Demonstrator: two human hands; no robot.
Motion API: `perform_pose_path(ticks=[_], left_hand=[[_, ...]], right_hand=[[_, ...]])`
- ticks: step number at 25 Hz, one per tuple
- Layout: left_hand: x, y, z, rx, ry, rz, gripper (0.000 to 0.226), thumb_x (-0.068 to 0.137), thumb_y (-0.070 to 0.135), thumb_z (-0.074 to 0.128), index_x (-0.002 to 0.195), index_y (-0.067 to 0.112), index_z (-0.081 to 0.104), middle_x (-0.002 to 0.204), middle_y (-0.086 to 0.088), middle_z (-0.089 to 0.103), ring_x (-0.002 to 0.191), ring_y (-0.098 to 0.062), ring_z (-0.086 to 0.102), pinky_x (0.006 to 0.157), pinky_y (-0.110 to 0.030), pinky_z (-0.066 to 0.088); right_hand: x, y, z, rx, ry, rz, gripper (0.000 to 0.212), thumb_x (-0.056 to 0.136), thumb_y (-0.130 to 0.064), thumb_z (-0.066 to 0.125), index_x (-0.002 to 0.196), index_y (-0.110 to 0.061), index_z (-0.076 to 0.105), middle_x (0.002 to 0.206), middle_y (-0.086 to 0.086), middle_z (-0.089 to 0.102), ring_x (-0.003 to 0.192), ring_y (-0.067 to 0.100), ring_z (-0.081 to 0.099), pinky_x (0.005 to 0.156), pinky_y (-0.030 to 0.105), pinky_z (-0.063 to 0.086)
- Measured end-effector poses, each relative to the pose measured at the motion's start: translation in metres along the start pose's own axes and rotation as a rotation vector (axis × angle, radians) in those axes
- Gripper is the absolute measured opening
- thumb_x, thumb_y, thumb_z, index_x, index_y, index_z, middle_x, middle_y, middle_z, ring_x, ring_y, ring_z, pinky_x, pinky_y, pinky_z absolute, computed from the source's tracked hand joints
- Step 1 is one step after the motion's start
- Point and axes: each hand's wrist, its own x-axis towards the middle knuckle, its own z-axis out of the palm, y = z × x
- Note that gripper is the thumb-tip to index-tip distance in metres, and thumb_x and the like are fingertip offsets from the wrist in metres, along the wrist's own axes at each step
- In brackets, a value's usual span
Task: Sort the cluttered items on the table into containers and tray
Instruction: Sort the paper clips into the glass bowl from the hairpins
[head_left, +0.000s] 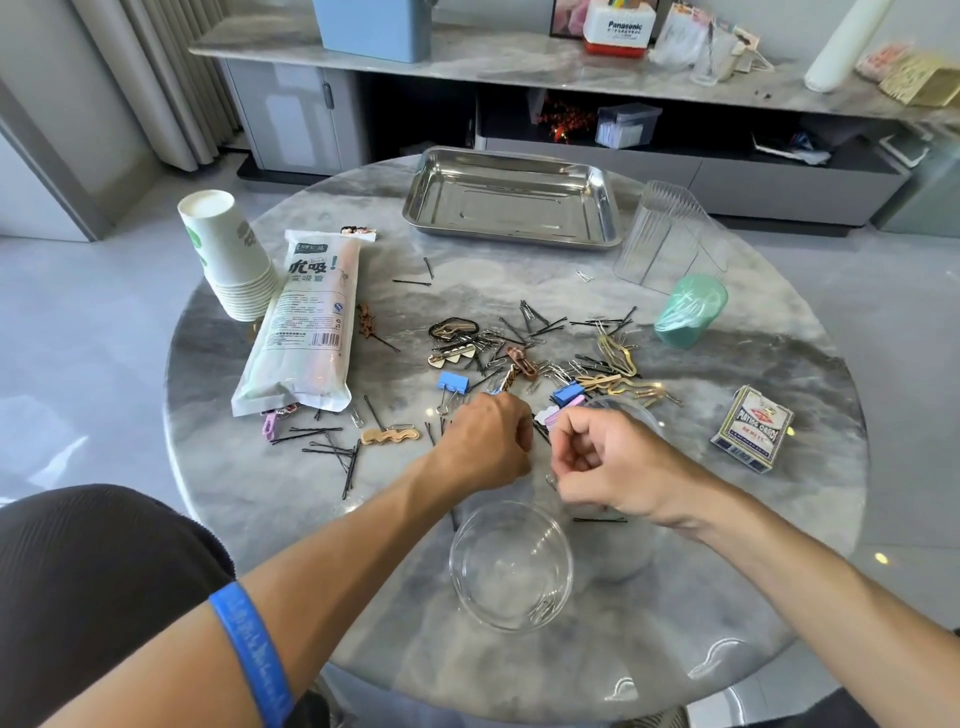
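- Nearest me, by the table's (218, 519) near edge, sits a clear glass bowl (511, 566) with one paper clip (542, 610) against its near wall — the sorting has barely begun, I judge.
- Just beyond it my left hand (485, 441) is curled knuckles-up over the clutter; its fingertips are hidden, so I cannot tell whether it holds anything.
- My right hand (602, 457) has fingers curled in, seemingly pinching something small and silvery — too small to name.
- Behind the right hand a second glass container (623, 410) is half hidden.
- Mid-table lies the pile of hairpins and clips (519, 353), tangled — lifting one could drag others, and a slip may drop clips off the table.
- The clear bowl is easy to knock with a wrist.
- Toward the far edge the steel tray (511, 200) holds nothing yet.
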Motion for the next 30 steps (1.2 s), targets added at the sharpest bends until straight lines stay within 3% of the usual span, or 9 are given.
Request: perform_pose_path(ticks=[2, 4, 7, 11, 15, 18, 21, 24, 30], left_hand=[[0.003, -0.002, 0.0, -0.001, -0.029, 0.007, 0.019, 0.07, 0.01, 0.071, 0.063, 0.02, 0.055, 0.061, 0.01, 0.053, 0.063, -0.015, 0.053, 0.049, -0.018, 0.033], [0.003, -0.002, 0.002, 0.031, -0.048, 0.055, 0.007, 0.073, 0.013, 0.068, 0.072, 0.014, 0.062, 0.064, 0.005, 0.054, 0.063, -0.016, 0.051, 0.047, -0.016, 0.029], [-0.001, 0.001, -0.006, -0.048, -0.056, 0.05, 0.013, 0.071, 0.013, 0.072, 0.069, 0.013, 0.059, 0.066, 0.002, 0.058, 0.061, -0.015, 0.051, 0.049, -0.02, 0.033], [-0.019, 0.003, -0.044, -0.434, -0.133, -0.02, 0.025, 0.064, 0.0, 0.077, 0.06, 0.018, 0.059, 0.055, 0.006, 0.056, 0.05, -0.009, 0.044, 0.048, -0.021, 0.035], [-0.06, -0.006, -0.059, -0.562, -0.211, 0.007, 0.014, 0.073, 0.001, 0.077, 0.073, 0.012, 0.069, 0.072, -0.005, 0.071, 0.058, -0.005, 0.055, 0.056, -0.017, 0.043], [-0.074, -0.048, -0.068, -0.379, 0.068, -0.125, 0.014, 0.078, 0.005, 0.072, 0.073, 0.018, 0.07, 0.071, -0.001, 0.071, 0.056, -0.001, 0.058, 0.056, -0.016, 0.044], [-0.087, -0.098, -0.073, 0.114, 0.353, -0.324, 0.013, 0.083, 0.012, 0.06, 0.083, 0.021, 0.069, 0.085, 0.001, 0.071, 0.079, -0.02, 0.066, 0.065, -0.028, 0.049], [-0.091, -0.127, -0.063, 0.162, 0.394, -0.33, 0.016, 0.085, 0.012, 0.057, 0.089, 0.015, 0.072, 0.09, -0.004, 0.071, 0.085, -0.031, 0.065, 0.07, -0.039, 0.053], [-0.076, -0.133, -0.053, 0.172, 0.395, -0.232, 0.021, 0.091, 0.023, 0.052, 0.096, 0.021, 0.073, 0.099, -0.001, 0.059, 0.1, -0.025, 0.056, 0.069, -0.038, 0.051]], right_hand=[[-0.01, -0.013, 0.001, 0.131, -0.164, -0.054, 0.028, 0.065, 0.003, 0.07, 0.08, -0.017, 0.055, 0.071, 0.001, 0.062, 0.065, 0.014, 0.047, 0.053, 0.018, 0.039], [-0.012, -0.019, 0.005, 0.133, -0.211, -0.069, 0.029, 0.071, 0.004, 0.072, 0.082, -0.017, 0.056, 0.073, 0.001, 0.061, 0.067, 0.016, 0.047, 0.054, 0.018, 0.039], [-0.007, -0.016, 0.007, 0.075, -0.08, 0.01, 0.025, 0.079, 0.005, 0.069, 0.081, -0.017, 0.058, 0.069, 0.002, 0.057, 0.061, 0.016, 0.047, 0.048, 0.019, 0.036], [0.009, -0.011, 0.008, 0.02, 0.145, 0.062, 0.02, 0.077, -0.001, 0.069, 0.074, -0.019, 0.061, 0.058, -0.006, 0.056, 0.051, 0.011, 0.048, 0.042, 0.015, 0.034], [0.037, -0.021, 0.021, -0.08, 0.255, 0.006, 0.017, 0.076, -0.004, 0.069, 0.075, -0.019, 0.062, 0.059, -0.009, 0.058, 0.052, 0.008, 0.049, 0.051, 0.023, 0.04], [0.051, -0.028, 0.036, -0.288, 0.273, -0.12, 0.016, 0.076, -0.006, 0.068, 0.073, -0.021, 0.064, 0.06, -0.014, 0.06, 0.052, -0.001, 0.051, 0.052, 0.012, 0.038], [0.062, -0.032, 0.051, -0.552, 0.168, -0.279, 0.017, 0.077, -0.007, 0.064, 0.076, -0.024, 0.065, 0.065, -0.016, 0.062, 0.063, -0.003, 0.055, 0.057, 0.011, 0.039], [0.086, -0.029, 0.066, -0.71, 0.089, -0.317, 0.018, 0.078, -0.007, 0.063, 0.081, -0.025, 0.066, 0.079, -0.01, 0.065, 0.071, 0.004, 0.056, 0.068, 0.025, 0.046], [0.134, -0.028, 0.092, -0.809, 0.006, -0.343, 0.007, 0.086, -0.025, 0.068, 0.091, -0.021, 0.07, 0.092, -0.007, 0.061, 0.09, 0.018, 0.06, 0.077, 0.033, 0.049]])
